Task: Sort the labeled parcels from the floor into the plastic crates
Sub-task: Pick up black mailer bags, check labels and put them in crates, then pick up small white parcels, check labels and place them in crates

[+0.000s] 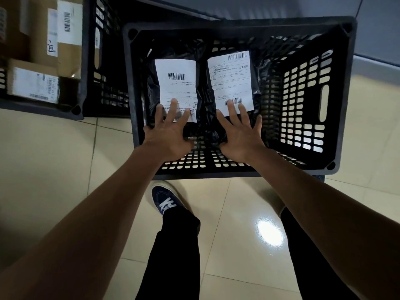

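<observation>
A black plastic crate stands on the tiled floor in front of me. Two black plastic-bag parcels lie side by side on its bottom, each with a white shipping label. The left parcel has my left hand over its near end, fingers straight and spread, fingertips on the label. The right parcel has my right hand over its near end in the same way, fingers spread across the label's lower barcode. Neither hand grips anything.
A second black crate at the upper left holds several brown cardboard boxes with white labels. Beige floor tiles surround both crates. My dark blue shoe and black trouser legs are just below the near crate.
</observation>
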### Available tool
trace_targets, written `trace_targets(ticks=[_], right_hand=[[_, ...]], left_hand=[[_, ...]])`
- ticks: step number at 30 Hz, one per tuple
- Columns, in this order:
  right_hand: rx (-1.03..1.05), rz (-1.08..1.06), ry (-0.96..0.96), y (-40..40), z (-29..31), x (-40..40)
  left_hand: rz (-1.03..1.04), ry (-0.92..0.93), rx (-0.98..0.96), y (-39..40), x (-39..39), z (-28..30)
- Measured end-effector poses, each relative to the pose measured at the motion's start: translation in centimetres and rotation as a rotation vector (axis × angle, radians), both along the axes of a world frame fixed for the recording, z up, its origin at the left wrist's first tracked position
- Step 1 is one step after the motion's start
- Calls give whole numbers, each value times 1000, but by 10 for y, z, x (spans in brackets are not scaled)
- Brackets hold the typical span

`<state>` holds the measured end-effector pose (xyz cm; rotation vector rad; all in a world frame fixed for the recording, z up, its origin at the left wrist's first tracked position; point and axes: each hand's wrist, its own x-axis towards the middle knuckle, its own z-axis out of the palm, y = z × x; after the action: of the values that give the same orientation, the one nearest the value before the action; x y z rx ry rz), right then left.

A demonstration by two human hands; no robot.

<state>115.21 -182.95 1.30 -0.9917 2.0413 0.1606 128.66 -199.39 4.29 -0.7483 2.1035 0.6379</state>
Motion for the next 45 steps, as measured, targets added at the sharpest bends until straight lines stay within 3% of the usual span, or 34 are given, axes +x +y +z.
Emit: trace_targets(ticks=[6,13,25,30,36,45], right_hand=[[-161,-212,-65,7,25,-9],[-282,-343,-60,30,94,-26],[-425,-430,-173,123,322,-130],[-484,-465,-114,172,424,-167],[-512,-606,-18,214,518,-187],[-605,-848,156,266,607,-182]], left_hand=[[93,113,-28,-1,-6,32],[128,139,-40,14,-22,102],[337,311,-49,89,-103,330],[352,404,-46,128,-143,428],[194,526,5,160,-184,497],[-58,659,126,186,-254,581]])
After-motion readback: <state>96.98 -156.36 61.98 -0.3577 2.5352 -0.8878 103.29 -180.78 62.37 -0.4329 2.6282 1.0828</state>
